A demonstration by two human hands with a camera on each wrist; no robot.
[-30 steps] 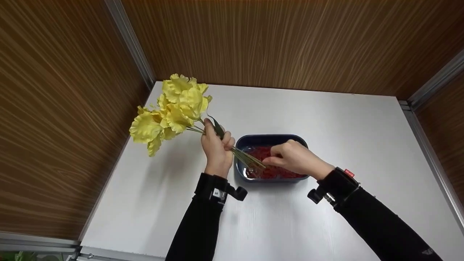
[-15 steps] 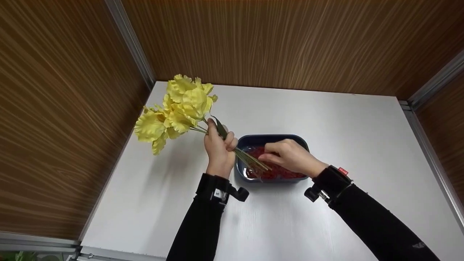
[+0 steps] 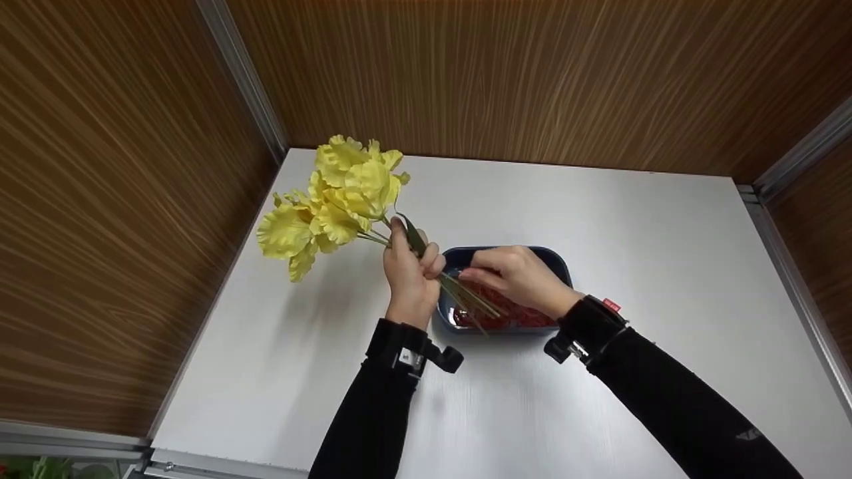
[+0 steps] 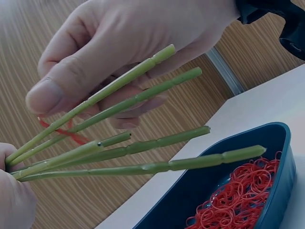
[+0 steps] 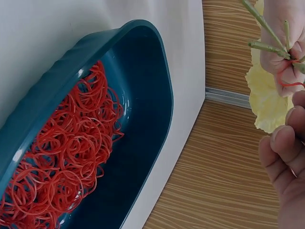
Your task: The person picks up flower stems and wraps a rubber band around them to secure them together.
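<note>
We saw the left hand (image 3: 409, 276) clenched around the bunch of yellow artificial flowers with thin green stems (image 3: 336, 199), just left of centre in the head view, blooms leaning toward the upper left and stem ends pointing down-right. The right hand (image 3: 516, 276) was beside it, its fingertips at the stems just below the left fist. In the left wrist view the right hand's thumb (image 4: 52, 90) lay against the top stem (image 4: 121, 81), with a thin red rubber band (image 4: 66, 132) behind the stems at the fingers; it seemed to be pinched, though blur left us unsure.

The stem ends hung over the dark blue plastic tub (image 3: 506, 254) of loose red rubber bands (image 3: 512, 316), which sat on the white table (image 3: 599, 219) at frame centre, partly covered by the right hand.

Only the right wrist view showed the band (image 5: 288, 81) looped at the left hand's fingers (image 5: 281, 52), and the tub (image 5: 152, 109) filled with bands (image 5: 62, 157) at lower left.
</note>
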